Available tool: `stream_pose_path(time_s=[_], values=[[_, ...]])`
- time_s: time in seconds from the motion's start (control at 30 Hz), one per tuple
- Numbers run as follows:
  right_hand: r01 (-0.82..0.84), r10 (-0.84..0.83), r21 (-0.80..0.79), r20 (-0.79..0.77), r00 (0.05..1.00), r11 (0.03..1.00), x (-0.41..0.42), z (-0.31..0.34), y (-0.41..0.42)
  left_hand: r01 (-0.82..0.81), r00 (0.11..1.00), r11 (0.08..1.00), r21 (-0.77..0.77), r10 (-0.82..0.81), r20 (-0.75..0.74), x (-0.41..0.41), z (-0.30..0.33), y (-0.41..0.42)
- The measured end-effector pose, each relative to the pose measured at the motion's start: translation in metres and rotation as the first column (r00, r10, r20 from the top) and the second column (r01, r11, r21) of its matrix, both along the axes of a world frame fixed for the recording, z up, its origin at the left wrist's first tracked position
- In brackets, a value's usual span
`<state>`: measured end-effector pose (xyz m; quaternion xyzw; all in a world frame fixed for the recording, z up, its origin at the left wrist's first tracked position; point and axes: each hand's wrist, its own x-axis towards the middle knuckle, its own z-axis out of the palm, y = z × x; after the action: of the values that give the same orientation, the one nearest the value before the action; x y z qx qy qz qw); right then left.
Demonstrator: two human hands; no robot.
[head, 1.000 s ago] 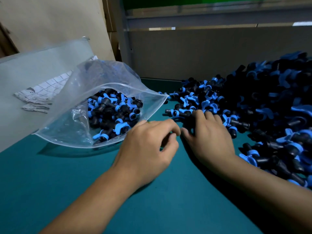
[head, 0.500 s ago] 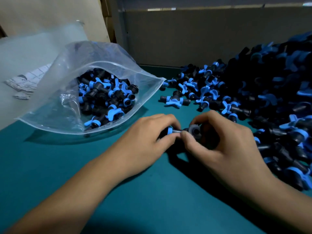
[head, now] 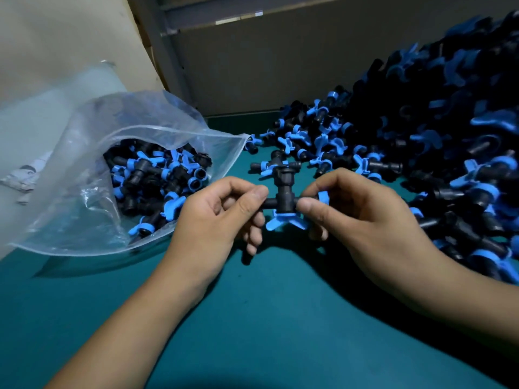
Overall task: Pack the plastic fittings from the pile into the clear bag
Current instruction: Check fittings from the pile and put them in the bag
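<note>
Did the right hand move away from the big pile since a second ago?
Yes. The right hand left the pile edge, coming nearer the person and off the green table, now pinching one fitting with the left hand.

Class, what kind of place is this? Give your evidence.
Probably a factory packing bench: a huge pile of identical fittings, a clear bag half filled with them, and a green work mat.

The fitting (head: pixel 283 197) is black with a bright blue winged collar, like those in the pile (head: pixel 421 141). The bag (head: pixel 84 169) is clear, filmy plastic showing black and blue pieces inside. The table (head: pixel 266 318) is plain teal.
</note>
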<state>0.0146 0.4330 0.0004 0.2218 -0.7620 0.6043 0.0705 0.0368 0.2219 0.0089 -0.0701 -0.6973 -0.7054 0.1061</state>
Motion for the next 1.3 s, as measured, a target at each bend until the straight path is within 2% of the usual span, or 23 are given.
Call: stream_pose_path(time_s=[0.07, 0.13, 0.2, 0.33, 0.47, 0.57, 0.63, 0.7, 0.77, 0.87, 0.93, 0.97, 1.03, 1.17, 1.3], values=[[-0.043, 0.054, -0.105, 0.101, 0.993, 0.994, -0.002, 0.000, 0.001, 0.008, 1.000, 1.000, 0.022, -0.008, 0.007, -0.001, 0.000, -0.001], [-0.058, 0.076, -0.132, 0.133, 0.988, 0.990, -0.005, -0.001, 0.003, 0.001, 1.000, 1.000, 0.030, -0.001, 0.008, -0.001, -0.001, -0.001], [-0.046, 0.053, -0.098, 0.072, 0.996, 0.994, -0.006, -0.001, 0.003, -0.016, 1.000, 1.000, -0.015, 0.015, -0.027, -0.001, -0.001, -0.002], [0.026, -0.029, -0.029, -0.115, 0.993, 0.999, -0.005, 0.002, 0.004, -0.128, 0.973, 0.962, -0.241, 0.075, -0.217, 0.000, 0.002, -0.006], [-0.031, 0.019, -0.129, -0.095, 0.995, 0.991, -0.004, 0.002, 0.003, -0.151, 0.960, 0.951, -0.270, 0.077, -0.268, 0.002, 0.008, -0.007], [-0.102, 0.113, -0.254, 0.029, 0.993, 0.962, -0.002, 0.003, -0.001, -0.112, 0.962, 0.977, -0.184, 0.060, -0.267, 0.005, 0.011, -0.003], [-0.145, 0.161, -0.193, 0.069, 0.984, 0.970, -0.001, 0.001, -0.002, -0.142, 0.962, 0.984, -0.112, 0.110, -0.251, 0.004, 0.013, -0.002], [-0.159, 0.170, -0.119, 0.093, 0.981, 0.980, 0.000, 0.000, -0.002, -0.265, 0.940, 0.963, -0.048, 0.247, -0.236, 0.001, 0.017, -0.007], [-0.112, 0.123, -0.099, 0.113, 0.986, 0.989, -0.001, 0.001, -0.003, -0.455, 0.862, 0.890, -0.035, 0.431, -0.266, 0.000, 0.021, -0.016], [-0.035, 0.046, -0.082, 0.135, 0.990, 0.996, -0.002, 0.001, -0.003, -0.731, 0.645, 0.682, -0.021, 0.680, -0.350, -0.003, 0.024, -0.032], [-0.019, 0.025, -0.045, 0.132, 0.991, 0.999, -0.002, 0.001, -0.003, -0.824, 0.528, 0.566, 0.036, 0.789, -0.316, -0.005, 0.024, -0.042], [-0.016, 0.019, -0.025, 0.126, 0.992, 1.000, -0.001, 0.001, -0.003, -0.840, 0.500, 0.538, 0.073, 0.819, -0.282, -0.006, 0.024, -0.045], [-0.012, 0.011, 0.012, 0.109, 0.994, 1.000, 0.000, 0.001, -0.003, -0.838, 0.497, 0.526, 0.144, 0.845, -0.197, -0.009, 0.025, -0.050], [0.001, -0.004, 0.029, 0.105, 0.995, 1.000, 0.001, 0.003, -0.005, -0.767, 0.551, 0.517, 0.381, 0.834, -0.022, -0.011, 0.029, -0.051], [0.034, -0.039, 0.054, 0.107, 0.994, 0.998, 0.002, 0.005, -0.005, -0.791, 0.546, 0.516, 0.330, 0.838, -0.001, -0.014, 0.027, -0.055]])
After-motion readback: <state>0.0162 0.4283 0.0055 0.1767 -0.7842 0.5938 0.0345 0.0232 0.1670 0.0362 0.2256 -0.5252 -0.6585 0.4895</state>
